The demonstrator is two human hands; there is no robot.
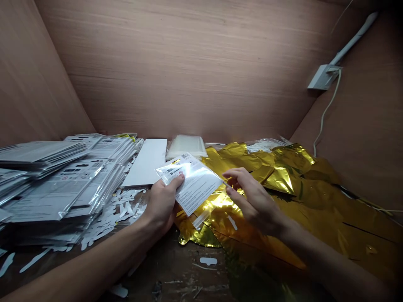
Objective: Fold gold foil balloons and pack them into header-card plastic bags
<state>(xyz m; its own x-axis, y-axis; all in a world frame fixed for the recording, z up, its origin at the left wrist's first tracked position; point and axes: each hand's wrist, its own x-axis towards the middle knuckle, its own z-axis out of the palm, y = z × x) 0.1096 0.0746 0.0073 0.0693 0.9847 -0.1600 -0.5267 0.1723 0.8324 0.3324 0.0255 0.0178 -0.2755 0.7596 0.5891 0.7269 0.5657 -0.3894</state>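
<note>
My left hand [160,205] is closed round the lower left side of a flat card packet [197,182], its thumb on top. The packet is a white printed card in a clear plastic sleeve, with a yellow-edged hang hole at its upper left. It is tilted toward me. My right hand [248,197] pinches the packet's right corner between thumb and fingertips; a small pale bit shows there. Below the packet's lower edge a clear plastic strip [201,219] sticks out. Crumpled gold foil balloons [229,209] lie under and beyond my right hand.
Stacks of similar card packets [91,180] stand at the left. White paper scraps [105,222] litter the dark table [179,272]. Behind are a white board [147,161] and a pile of clear sleeves [186,146]. Wooden walls enclose the table; a socket box [324,76] with cable hangs right.
</note>
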